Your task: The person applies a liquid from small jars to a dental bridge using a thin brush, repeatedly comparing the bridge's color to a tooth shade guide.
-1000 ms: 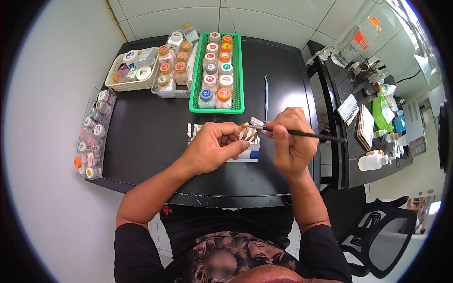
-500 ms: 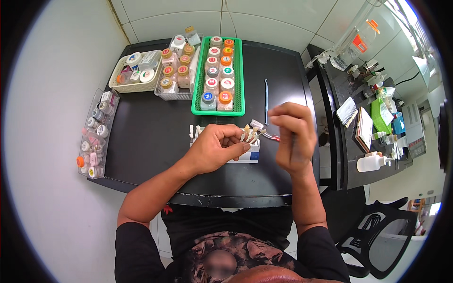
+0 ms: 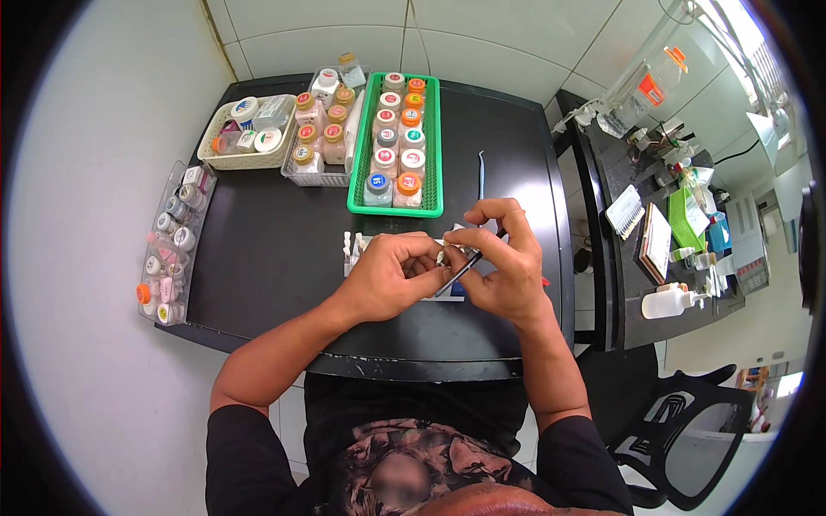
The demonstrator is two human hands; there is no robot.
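Observation:
My left hand (image 3: 394, 277) is closed, its fingertips pinching small tooth-shaped shade tabs (image 3: 441, 257) that are mostly hidden now. Close against it, my right hand (image 3: 506, 273) grips a slim dark rod (image 3: 456, 277), which slants down toward my left thumb. Under both hands lies a white and blue holder (image 3: 455, 294), largely covered. More pale tooth-shaped tabs (image 3: 348, 242) stick up at its left end. Beyond my right hand a thin blue tool (image 3: 482, 176) with a hooked tip lies on the black table (image 3: 275, 258).
A green basket (image 3: 439, 155) of capped bottles stands at the back. To its left are a grey basket (image 3: 314, 179) of bottles and a cream basket (image 3: 206, 148). A clear tray (image 3: 191, 232) of jars lines the left edge. A cluttered side counter (image 3: 615, 267) stands right.
My right hand has moved left and down to meet my left hand. The dark rod now shows plainly between them. Most of the toothbrush near the holder is now covered.

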